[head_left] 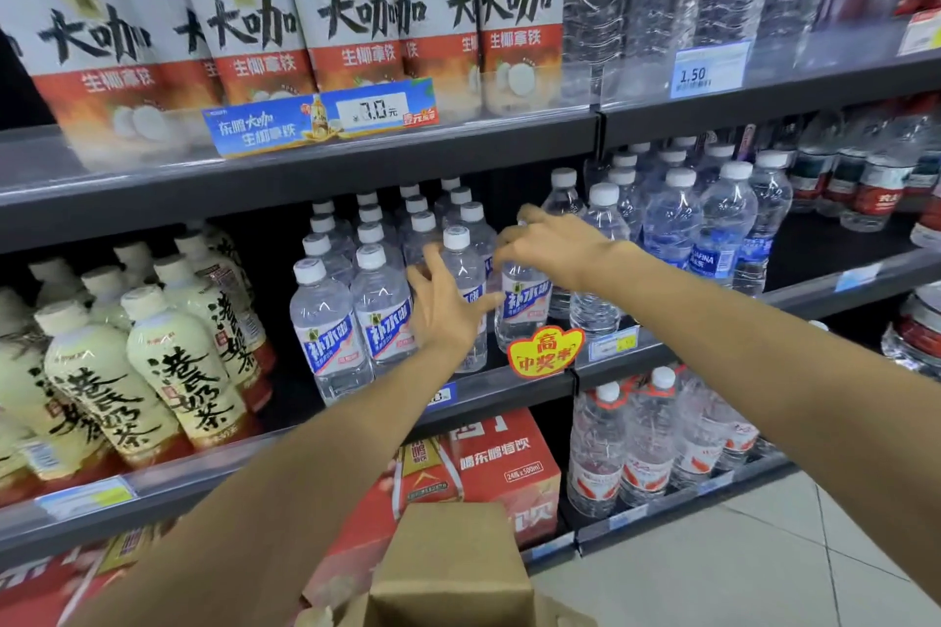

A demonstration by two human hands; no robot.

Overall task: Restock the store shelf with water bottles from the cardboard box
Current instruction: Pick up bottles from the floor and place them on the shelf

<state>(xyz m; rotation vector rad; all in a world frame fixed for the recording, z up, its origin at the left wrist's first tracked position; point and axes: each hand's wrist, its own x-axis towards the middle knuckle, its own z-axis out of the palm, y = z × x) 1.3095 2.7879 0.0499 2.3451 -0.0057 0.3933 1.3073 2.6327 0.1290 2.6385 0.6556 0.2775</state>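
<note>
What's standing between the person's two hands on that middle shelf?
In the head view, one white-capped water bottle stands between the left hand and the right hand, which grips the top of another blue-labelled bottle.

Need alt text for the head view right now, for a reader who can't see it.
The right hand grips the top of a blue-labelled water bottle at the middle shelf front, while the open left hand touches neighbouring bottles. A cardboard box sits below.

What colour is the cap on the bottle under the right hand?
Hidden by the right hand in the head view.
</note>
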